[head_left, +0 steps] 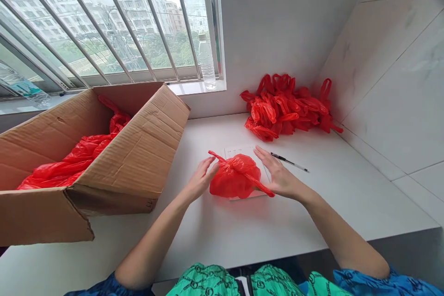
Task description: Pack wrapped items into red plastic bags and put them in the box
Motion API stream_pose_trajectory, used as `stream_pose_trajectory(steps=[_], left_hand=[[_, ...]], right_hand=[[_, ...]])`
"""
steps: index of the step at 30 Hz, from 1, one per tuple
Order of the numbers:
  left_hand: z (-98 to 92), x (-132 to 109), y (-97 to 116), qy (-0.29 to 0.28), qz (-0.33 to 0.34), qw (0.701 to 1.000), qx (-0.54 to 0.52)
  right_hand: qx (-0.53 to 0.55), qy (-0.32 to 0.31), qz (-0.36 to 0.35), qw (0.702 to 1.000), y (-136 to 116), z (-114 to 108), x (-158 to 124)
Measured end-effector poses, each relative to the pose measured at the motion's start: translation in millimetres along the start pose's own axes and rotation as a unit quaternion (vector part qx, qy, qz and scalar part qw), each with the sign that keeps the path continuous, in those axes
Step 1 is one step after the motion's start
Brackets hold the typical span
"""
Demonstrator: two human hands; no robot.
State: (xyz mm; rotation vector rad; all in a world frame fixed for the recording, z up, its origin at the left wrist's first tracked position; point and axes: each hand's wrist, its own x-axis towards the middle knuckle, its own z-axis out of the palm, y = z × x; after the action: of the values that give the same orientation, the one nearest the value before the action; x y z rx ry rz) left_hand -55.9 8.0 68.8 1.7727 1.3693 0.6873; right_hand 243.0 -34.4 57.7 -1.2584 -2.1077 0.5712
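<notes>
A knotted red plastic bag is sitting on the white tabletop, between the two hands and partly covering a sheet of paper. Taking the bag as the clock's centre, with twelve toward the wall, the left hand is hovering at nine o'clock, its thumb parted from the fingers, spread wide and gripping nothing. The thumb tip is coming right up to the bag's edge; whether it is touching, I cannot tell. The right hand is flanking the bag at three o'clock, also wide, its fingers stretching forward. One twisted bag end is pointing to ten o'clock; the other is reaching toward four, ending by the heel of the right hand, contact unclear.

A black-and-clear pen is lying between two and three o'clock, just beyond the right hand. At one o'clock a heap of red plastic bags is resting against the wall. Near ten o'clock an open-topped cardboard box is holding more red plastic. A clear bottle is standing on the windowsill toward half past eleven.
</notes>
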Motion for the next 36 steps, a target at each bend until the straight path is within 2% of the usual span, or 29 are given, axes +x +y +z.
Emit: stream_pose_trajectory(steps=[2, 4, 5, 7, 9, 13, 16, 23, 28, 32, 34, 36], left_hand=[[13.7, 4, 11, -0.02, 0.112, 0.99, 0.079], [28.6, 8, 18, -0.007, 0.211, 0.965, 0.154], [35.4, 9, 17, 0.008, 0.24, 0.952, 0.192], [46.6, 10, 10, 0.033, 0.256, 0.93, 0.262], [54.7, 10, -3, 0.04, 0.243, 0.918, 0.311], [65.2, 11, -28, 0.039, 0.231, 0.905, 0.355], [69.6, 13, -36, 0.034, 0.237, 0.896, 0.373], [73.2, 15, -41, 0.028, 0.239, 0.894, 0.378], [73.0, 13, -38, 0.029, 0.235, 0.914, 0.33], [56.9, -3, -18, 0.035, 0.238, 0.948, 0.208], [44.8, -18, -2, 0.034, 0.235, 0.961, 0.145], [34.0, -34, 16, 0.014, 0.234, 0.965, 0.115]], right_hand=[[-0.019, -0.007, -0.082, 0.996, -4, 20, 22], [-0.02, -0.006, -0.108, 0.994, -3, 38, 39], [-0.023, -0.003, -0.105, 0.994, 0, 46, 44], [-0.049, 0.001, -0.089, 0.995, 9, 60, 47], [-0.092, -0.002, -0.075, 0.993, 18, 71, 43], [-0.16, -0.014, -0.059, 0.985, 28, 87, 32], [-0.177, -0.024, -0.051, 0.983, 29, 92, 31], [-0.184, -0.04, -0.044, 0.981, 27, 94, 32], [-0.171, -0.02, -0.06, 0.983, 24, 92, 30], [-0.127, 0.046, -0.107, 0.985, 6, 66, 25], [-0.082, 0.087, -0.116, 0.986, -13, 47, 20], [-0.01, 0.088, -0.119, 0.989, -37, 31, 14]])
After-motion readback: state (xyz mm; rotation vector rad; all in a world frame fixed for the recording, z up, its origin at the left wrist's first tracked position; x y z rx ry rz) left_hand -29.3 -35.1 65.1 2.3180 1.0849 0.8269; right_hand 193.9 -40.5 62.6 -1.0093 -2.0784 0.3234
